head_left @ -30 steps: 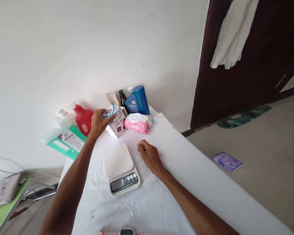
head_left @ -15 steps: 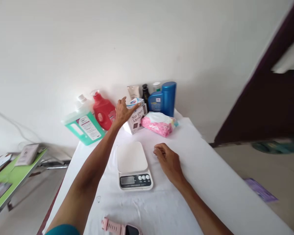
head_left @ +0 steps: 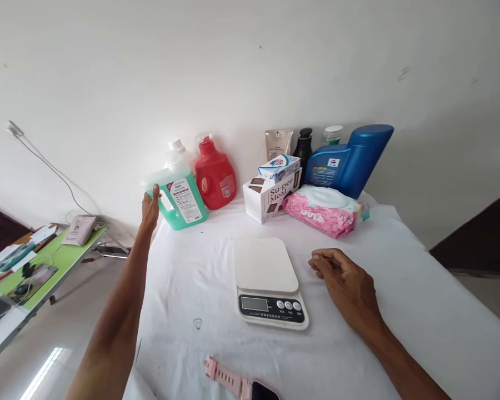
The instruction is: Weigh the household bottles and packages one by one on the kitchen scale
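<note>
At the left end of the table, my left hand [head_left: 150, 210] is closed round the handle side of a large clear jug of green liquid [head_left: 187, 203], its thumb upright and its other fingers mostly hidden. My right hand [head_left: 348, 283] rests on the cloth to the right of a white kitchen scale [head_left: 266, 266], fingers curled together with nothing visible in them. The scale's plate is bare and its display looks blank. Beside the jug stands a red detergent bottle [head_left: 216, 180], with a pale white-capped bottle [head_left: 179, 153] behind.
Along the wall are a Su-per Meal box [head_left: 270, 197] with a small blue-white box [head_left: 280, 166] on top, pink wipes [head_left: 323, 214], a blue oil bottle [head_left: 358, 161], a black pump bottle [head_left: 303, 147] and a beige tube [head_left: 278, 143]. A pink watch [head_left: 233, 380] lies in front.
My left hand has moved left from beside the Su-per Meal box to the green jug and taken hold there. The view has turned left; my right hand keeps its place by the scale.
</note>
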`<state>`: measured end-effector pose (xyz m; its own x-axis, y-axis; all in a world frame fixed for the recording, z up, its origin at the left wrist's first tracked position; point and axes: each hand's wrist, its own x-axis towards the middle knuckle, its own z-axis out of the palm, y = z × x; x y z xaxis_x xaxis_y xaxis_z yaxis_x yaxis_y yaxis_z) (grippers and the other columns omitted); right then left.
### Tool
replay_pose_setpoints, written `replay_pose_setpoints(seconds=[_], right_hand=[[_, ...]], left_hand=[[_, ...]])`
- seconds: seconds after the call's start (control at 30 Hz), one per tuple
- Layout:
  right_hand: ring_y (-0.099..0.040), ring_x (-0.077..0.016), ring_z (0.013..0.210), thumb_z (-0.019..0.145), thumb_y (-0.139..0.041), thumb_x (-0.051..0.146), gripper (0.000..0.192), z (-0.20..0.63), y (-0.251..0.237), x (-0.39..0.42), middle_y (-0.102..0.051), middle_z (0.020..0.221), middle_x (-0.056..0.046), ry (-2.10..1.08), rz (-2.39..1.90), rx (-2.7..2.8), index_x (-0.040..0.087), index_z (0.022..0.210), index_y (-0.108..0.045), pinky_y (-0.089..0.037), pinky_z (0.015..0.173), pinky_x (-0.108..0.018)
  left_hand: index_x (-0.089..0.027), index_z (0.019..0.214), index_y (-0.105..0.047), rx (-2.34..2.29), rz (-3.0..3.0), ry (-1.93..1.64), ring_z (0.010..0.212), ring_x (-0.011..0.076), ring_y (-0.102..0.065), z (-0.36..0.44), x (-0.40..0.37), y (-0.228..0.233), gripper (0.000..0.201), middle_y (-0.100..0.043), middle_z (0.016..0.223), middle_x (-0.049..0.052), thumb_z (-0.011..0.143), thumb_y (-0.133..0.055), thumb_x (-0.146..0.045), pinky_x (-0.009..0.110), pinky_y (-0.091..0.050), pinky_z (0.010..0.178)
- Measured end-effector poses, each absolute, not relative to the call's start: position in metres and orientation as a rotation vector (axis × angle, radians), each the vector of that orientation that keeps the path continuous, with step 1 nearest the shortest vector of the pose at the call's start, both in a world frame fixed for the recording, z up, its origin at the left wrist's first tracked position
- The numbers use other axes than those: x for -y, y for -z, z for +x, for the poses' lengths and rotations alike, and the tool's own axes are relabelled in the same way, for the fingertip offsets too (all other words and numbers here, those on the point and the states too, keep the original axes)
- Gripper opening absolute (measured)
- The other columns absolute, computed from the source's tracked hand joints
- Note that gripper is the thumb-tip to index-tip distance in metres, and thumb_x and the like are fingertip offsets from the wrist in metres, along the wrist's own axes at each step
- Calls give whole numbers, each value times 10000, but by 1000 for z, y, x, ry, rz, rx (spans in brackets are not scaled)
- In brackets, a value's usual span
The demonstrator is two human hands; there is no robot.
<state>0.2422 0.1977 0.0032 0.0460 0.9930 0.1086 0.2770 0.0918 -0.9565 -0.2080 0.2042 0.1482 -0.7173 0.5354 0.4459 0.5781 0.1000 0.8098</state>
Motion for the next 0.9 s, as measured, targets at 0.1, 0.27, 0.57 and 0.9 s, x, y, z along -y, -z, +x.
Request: replay_pose_setpoints(seconds=[0.1,0.27,0.57,0.9], right_hand=[[-773,-298,779,828,-602,593,361,241,-5,-197,-801,860,-90,-953,-1374,1394,254,919,-688,-608,743,-411],[-758,-284,762,817,-607,571,350,240,-7,-197,-794,837,-77,-949,-1393,1387,244,912,-691,-599,758,-406],[-737,-258,789,860,-568,548,332,238,-7,-197,-770,837,-70,-954,-1270,1403,232,890,-667,-569,725,-367],[-756,-252,865,874,-517,440,224,238,-10,-196,-739,840,-49,-944,-1225,1409,239,857,-615,-530,719,-325]], left_hand=[[-177,919,-653,2302,-1304,1866,886,244,-671,-219,-215,-135,666,-697,859,92,868,-544,-832,379,-541,878],[-245,645,-473,2089,-1264,2294,523,112,-404,-197,-213,-120,548,-401,558,-60,710,-807,-675,286,-425,541],[-243,589,-320,1837,-952,2493,435,46,-266,-148,-109,-115,599,-313,490,-113,658,-884,-434,221,-226,417],[-183,526,-416,1826,-1034,2537,454,58,-362,-109,-11,-145,532,-408,475,-76,674,-899,-348,203,-301,424]])
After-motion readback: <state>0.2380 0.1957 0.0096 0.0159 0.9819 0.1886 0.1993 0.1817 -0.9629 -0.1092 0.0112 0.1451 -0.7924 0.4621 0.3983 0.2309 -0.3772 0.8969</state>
